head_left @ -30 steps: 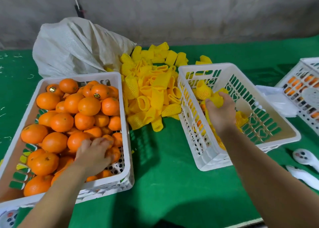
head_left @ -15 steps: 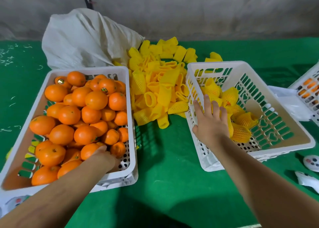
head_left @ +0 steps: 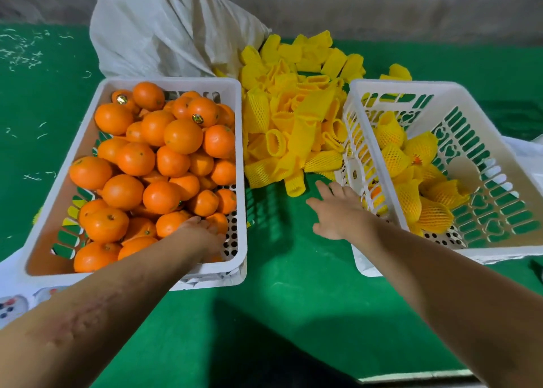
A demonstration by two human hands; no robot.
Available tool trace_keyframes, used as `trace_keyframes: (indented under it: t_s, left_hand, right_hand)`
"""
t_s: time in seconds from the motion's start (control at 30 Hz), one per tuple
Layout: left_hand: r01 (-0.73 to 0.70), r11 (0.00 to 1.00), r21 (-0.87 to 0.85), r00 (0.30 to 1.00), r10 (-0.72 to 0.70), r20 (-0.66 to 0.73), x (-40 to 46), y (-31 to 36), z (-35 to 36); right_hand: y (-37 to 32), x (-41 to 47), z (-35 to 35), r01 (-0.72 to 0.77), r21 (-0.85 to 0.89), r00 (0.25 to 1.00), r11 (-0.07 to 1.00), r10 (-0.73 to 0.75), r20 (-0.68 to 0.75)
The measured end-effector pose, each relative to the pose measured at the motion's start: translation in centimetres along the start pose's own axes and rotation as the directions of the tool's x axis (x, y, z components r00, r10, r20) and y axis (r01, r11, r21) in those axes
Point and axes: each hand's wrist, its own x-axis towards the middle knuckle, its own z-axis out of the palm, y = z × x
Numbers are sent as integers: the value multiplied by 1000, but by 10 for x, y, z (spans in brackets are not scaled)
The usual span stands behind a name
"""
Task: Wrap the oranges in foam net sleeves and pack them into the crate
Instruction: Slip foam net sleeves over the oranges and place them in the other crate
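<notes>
A white crate (head_left: 176, 81) on the left is heaped with bare oranges (head_left: 182, 136). My left hand (head_left: 202, 235) is down in its near right corner, fingers curled over an orange (head_left: 216, 259) that shows under the palm. Loose yellow foam net sleeves (head_left: 293, 117) lie piled on the green table between the crates. My right hand (head_left: 338, 211) hovers open, fingers spread, just below the pile, its fingertips close to one sleeve (head_left: 295, 186). The right white crate (head_left: 411, 86) holds several sleeve-wrapped oranges (head_left: 423, 149) along its left side.
A crumpled white sack (head_left: 164, 29) lies behind the left crate. A white controller-like device (head_left: 11, 308) sits at the lower left edge. White plastic (head_left: 526, 152) pokes out beyond the right crate. The green table (head_left: 293, 284) runs to a near edge at bottom right.
My right hand has come out of the right crate, leaving a wrapped orange there, and moved left toward the sleeve pile. My left hand has slid to the near right corner of the orange crate.
</notes>
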Motion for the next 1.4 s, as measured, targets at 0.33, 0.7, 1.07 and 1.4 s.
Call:
trace_keyframes:
  t_s: [0.33,0.7,1.07,1.4]
  left_hand:
    - [-74,996,50,992,78,-100,5,3,-2]
    - [-153,984,-90,987,148,-57,3,8,-8]
    - [-327,457,-828,769,-381,-514,-62,-32,-15]
    - [-650,-294,-700,714,78,-696,-79,51,-26]
  right_hand:
    - [-18,73,9,-74,275,975,959,11,224]
    - [-41,55,27,153,896,833,417,434,-344]
    - [-91,-30,-1,311,919,813,-243,569,-125]
    - [-85,-55,-46,416,908,746,44,555,-368]
